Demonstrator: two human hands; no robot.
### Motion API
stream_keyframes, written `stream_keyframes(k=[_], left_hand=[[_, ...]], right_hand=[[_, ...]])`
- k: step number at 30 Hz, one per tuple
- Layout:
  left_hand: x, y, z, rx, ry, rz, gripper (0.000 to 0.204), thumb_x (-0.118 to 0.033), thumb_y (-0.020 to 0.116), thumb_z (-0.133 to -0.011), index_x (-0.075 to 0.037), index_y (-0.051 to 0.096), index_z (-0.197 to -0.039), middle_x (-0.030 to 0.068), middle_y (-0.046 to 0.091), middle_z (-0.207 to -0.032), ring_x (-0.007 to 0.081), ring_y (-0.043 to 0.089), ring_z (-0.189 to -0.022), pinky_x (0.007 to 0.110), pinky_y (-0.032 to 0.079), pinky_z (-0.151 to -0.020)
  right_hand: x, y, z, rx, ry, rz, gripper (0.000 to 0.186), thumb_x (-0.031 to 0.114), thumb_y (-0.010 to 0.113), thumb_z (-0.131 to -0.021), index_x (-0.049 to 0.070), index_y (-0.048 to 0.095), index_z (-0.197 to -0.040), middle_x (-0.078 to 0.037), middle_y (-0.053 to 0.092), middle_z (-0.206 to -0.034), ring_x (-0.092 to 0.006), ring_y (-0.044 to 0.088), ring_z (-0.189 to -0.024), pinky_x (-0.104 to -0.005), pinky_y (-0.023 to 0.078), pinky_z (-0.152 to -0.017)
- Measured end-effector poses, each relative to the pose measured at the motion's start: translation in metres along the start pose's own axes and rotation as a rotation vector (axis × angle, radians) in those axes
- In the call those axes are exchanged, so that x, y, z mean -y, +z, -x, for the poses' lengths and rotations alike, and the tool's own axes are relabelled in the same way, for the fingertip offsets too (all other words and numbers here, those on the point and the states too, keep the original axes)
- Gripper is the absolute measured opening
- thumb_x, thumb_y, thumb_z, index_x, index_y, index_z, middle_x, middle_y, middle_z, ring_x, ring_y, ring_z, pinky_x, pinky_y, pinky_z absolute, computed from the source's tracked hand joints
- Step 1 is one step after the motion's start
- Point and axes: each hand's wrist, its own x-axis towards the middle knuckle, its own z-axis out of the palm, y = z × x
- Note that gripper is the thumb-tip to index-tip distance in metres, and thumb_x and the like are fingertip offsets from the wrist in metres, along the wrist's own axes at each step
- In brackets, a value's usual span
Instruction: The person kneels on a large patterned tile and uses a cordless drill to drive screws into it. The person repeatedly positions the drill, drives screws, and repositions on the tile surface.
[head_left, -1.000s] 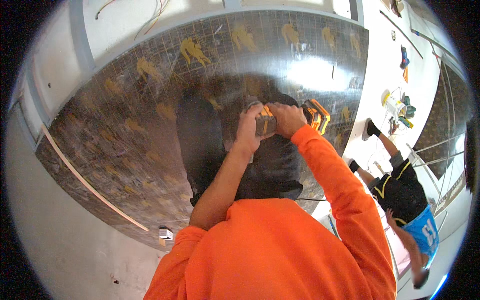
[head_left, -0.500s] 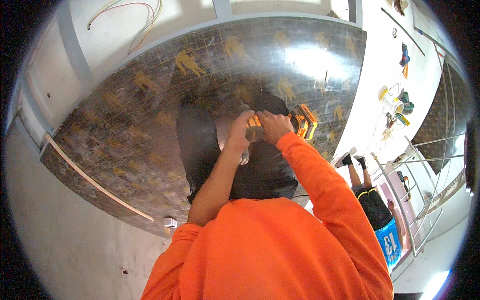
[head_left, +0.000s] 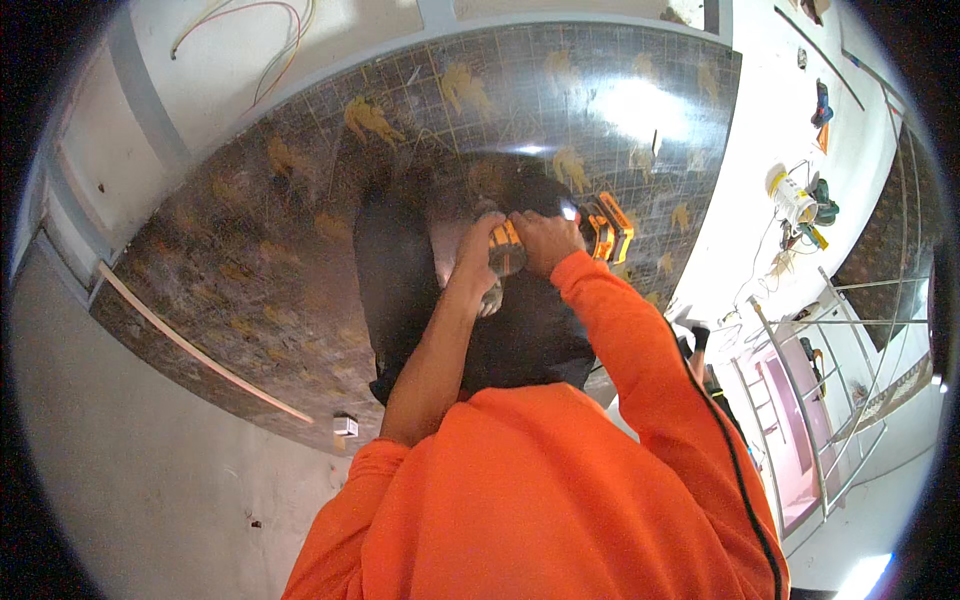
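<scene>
Both my hands are on an orange and black cordless power tool, held low over my dark-trousered legs. My left hand is closed around its left end, with the thumb side by the orange part. My right hand is wrapped over its body. The orange and black battery sticks out beyond my right hand, beside a small bright light. My fingers hide much of the tool, so its exact kind cannot be told. Beneath me lies a large dark panel printed with yellow lines and figures.
A pale wooden strip lies along the panel's left edge, near a small white box. At right are a white bucket, a blue tool, a green tool and metal scaffolding. Thin wires lie at the top.
My hands keep their hold on the tool, which has shifted only slightly. My right sleeve now covers most of the other person at right. The view has shifted a little.
</scene>
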Motion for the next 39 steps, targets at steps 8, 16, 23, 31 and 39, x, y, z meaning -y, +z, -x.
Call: stream_keyframes(k=[8, 16, 23, 31, 39], left_hand=[[-0.003, -0.003, -0.005, -0.034, -0.031, 0.058, 0.021, -0.027, 0.068, -0.085, -0.012, 0.063, -0.099, 0.0034, 0.063, -0.087, 0.0207, 0.063, -0.079, 0.041, 0.054, -0.067], [-0.011, 0.001, -0.005, -0.050, -0.058, 0.058, 0.021, -0.027, 0.067, -0.086, -0.011, 0.063, -0.098, 0.0043, 0.063, -0.088, 0.0225, 0.063, -0.079, 0.042, 0.054, -0.068], [-0.011, -0.003, 0.000, 0.018, 0.002, 0.075, 0.024, -0.030, 0.069, -0.085, -0.011, 0.062, -0.098, 0.0037, 0.063, -0.089, 0.0217, 0.063, -0.082, 0.041, 0.051, -0.069], [-0.014, -0.004, -0.009, -0.056, -0.050, 0.055, 0.025, -0.031, 0.069, -0.085, -0.011, 0.063, -0.098, 0.0049, 0.064, -0.089, 0.0224, 0.063, -0.078, 0.041, 0.051, -0.068], [-0.012, -0.005, -0.006, -0.023, -0.028, 0.050, 0.023, -0.030, 0.068, -0.086, -0.010, 0.064, -0.097, 0.0059, 0.064, -0.086, 0.0222, 0.064, -0.080, 0.042, 0.054, -0.071]], right_hand=[[0.003, 0.000, -0.002, -0.049, 0.006, 0.024, 0.049, 0.017, 0.072, -0.075, 0.011, 0.054, -0.121, -0.010, 0.065, -0.105, -0.0356, 0.070, -0.084, -0.0466, 0.057, -0.069], [0.007, -0.007, -0.005, -0.012, 0.011, 0.009, 0.042, 0.015, 0.069, -0.078, 0.011, 0.055, -0.117, -0.012, 0.065, -0.106, -0.0365, 0.070, -0.084, -0.0472, 0.057, -0.070], [0.008, -0.005, -0.008, -0.005, -0.005, 0.025, 0.041, 0.015, 0.066, -0.081, 0.011, 0.055, -0.120, -0.012, 0.065, -0.106, -0.0367, 0.070, -0.082, -0.0476, 0.057, -0.069], [0.008, 0.000, -0.011, -0.068, -0.010, 0.095, 0.044, 0.016, 0.068, -0.079, 0.011, 0.056, -0.120, -0.012, 0.067, -0.100, -0.0336, 0.071, -0.081, -0.0455, 0.057, -0.069], [0.009, -0.003, -0.013, 0.016, 0.001, 0.116, 0.049, 0.016, 0.070, -0.077, 0.010, 0.055, -0.124, -0.010, 0.065, -0.109, -0.0323, 0.071, -0.082, -0.0450, 0.057, -0.068]])
